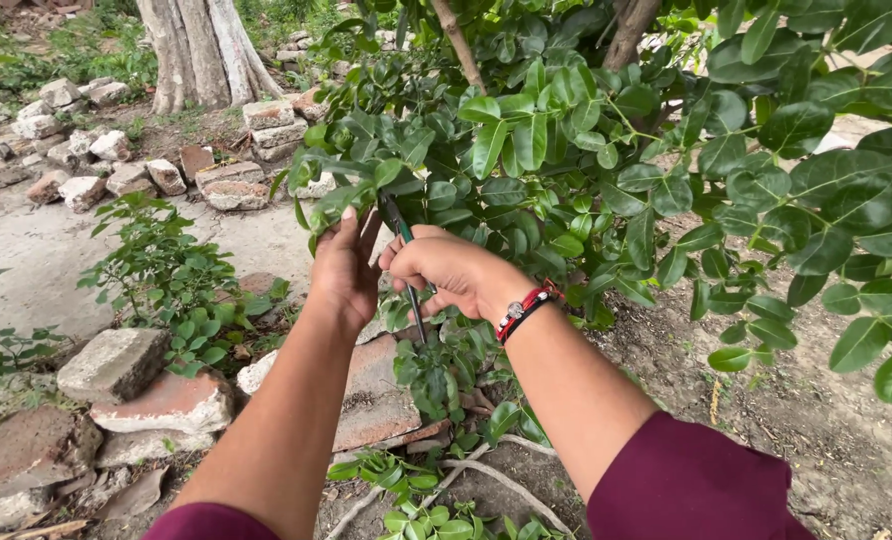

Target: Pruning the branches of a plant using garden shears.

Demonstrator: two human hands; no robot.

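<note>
My right hand (448,272) is closed around the handles of dark pruning shears (402,258), whose blades point up into the foliage. My left hand (344,268) is raised beside them, fingers up against the leaves of a green shrub (526,150). The blade tips vanish among the leaves, so what they touch is hidden. A red and black band sits on my right wrist (524,308). Both sleeves are maroon.
Broken bricks (146,385) and stones lie along the left on pale ground. A tree trunk (204,48) stands at the back left. A small leafy plant (166,270) grows left of my arms. Bare soil (816,420) spreads right, with roots near the bottom.
</note>
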